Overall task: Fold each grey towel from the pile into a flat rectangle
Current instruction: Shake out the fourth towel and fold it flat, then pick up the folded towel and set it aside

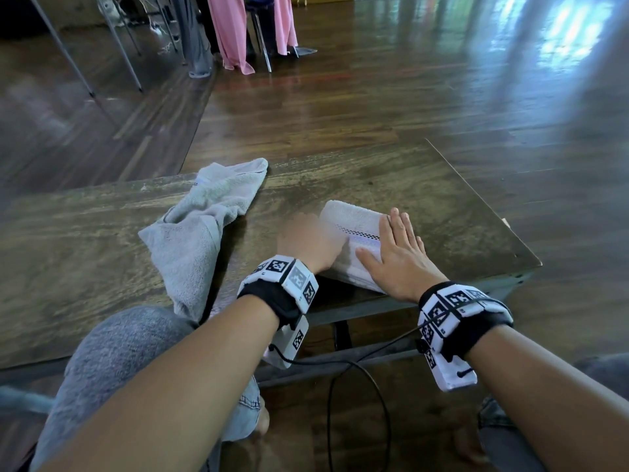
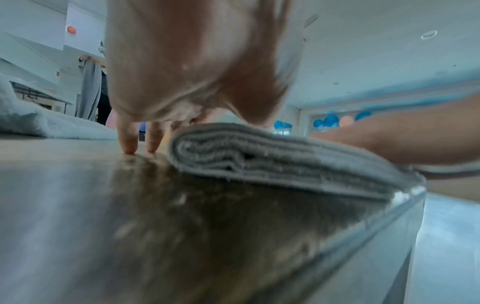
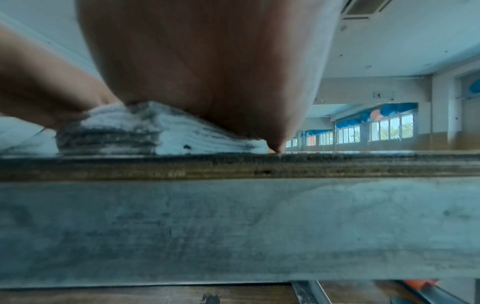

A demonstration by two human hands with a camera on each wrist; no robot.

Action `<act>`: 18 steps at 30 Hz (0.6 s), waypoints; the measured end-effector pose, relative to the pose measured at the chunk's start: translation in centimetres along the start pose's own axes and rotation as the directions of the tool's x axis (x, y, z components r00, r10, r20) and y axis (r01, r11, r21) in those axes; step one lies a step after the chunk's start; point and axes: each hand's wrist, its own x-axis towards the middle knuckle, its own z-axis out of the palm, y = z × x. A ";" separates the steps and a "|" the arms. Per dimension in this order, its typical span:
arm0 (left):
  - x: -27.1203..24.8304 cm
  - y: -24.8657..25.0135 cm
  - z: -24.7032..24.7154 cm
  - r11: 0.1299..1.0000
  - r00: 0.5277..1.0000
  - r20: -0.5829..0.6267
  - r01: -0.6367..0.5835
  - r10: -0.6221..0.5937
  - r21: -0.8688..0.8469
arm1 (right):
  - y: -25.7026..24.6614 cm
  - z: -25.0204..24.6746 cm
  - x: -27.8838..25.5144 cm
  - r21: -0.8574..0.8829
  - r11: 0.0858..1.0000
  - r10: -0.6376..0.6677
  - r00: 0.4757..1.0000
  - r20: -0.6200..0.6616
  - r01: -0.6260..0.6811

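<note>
A folded grey towel (image 1: 354, 223) lies as a thick rectangle near the table's front right; its stacked layers (image 2: 272, 158) show in the left wrist view. My right hand (image 1: 394, 253) lies flat on top of it with straight fingers, palm pressing down (image 3: 207, 82). My left hand (image 1: 306, 240), blurred, sits at the towel's left edge, fingers pointing down, two fingertips (image 2: 130, 148) touching the table beside the towel. An unfolded grey towel (image 1: 200, 226) lies crumpled to the left and hangs over the front edge.
The wooden table (image 1: 425, 185) ends close to the right of the folded towel, with its front edge (image 3: 233, 168) just below my wrists. My knee in grey trousers (image 1: 112, 349) is under the hanging towel. Wrist cables (image 1: 340, 366) dangle below.
</note>
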 end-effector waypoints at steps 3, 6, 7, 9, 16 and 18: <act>-0.1 0.7 -1.7 0.973 0.999 -0.037 0.012 -0.021 -0.232 | -0.5 -0.4 -0.3 0.103 0.994 0.043 0.998 -0.056 -0.037; -0.9 1.7 -3.7 0.851 1.000 0.013 0.014 -0.009 -0.526 | -0.9 -1.7 -0.4 0.315 0.938 0.177 0.981 -0.074 -0.145; -1.4 2.1 -4.5 0.808 0.999 0.015 -0.015 0.029 -0.590 | -1.0 -2.3 -0.6 0.372 0.911 0.216 0.975 -0.060 -0.179; -2.5 2.6 -6.5 0.722 0.996 -0.001 -0.068 0.093 -0.689 | -1.3 -3.7 -0.8 0.447 0.868 0.243 0.970 -0.003 -0.216; -7.9 1.1 -15.5 0.484 0.984 -0.123 -0.171 0.130 -0.858 | -7.3 -9.5 -2.0 0.856 0.516 0.052 0.997 -0.060 0.025; -9.8 -0.7 -19.0 0.464 0.977 -0.195 -0.214 0.089 -0.860 | -10.8 -11.3 -2.5 0.804 0.577 0.006 0.984 -0.176 0.140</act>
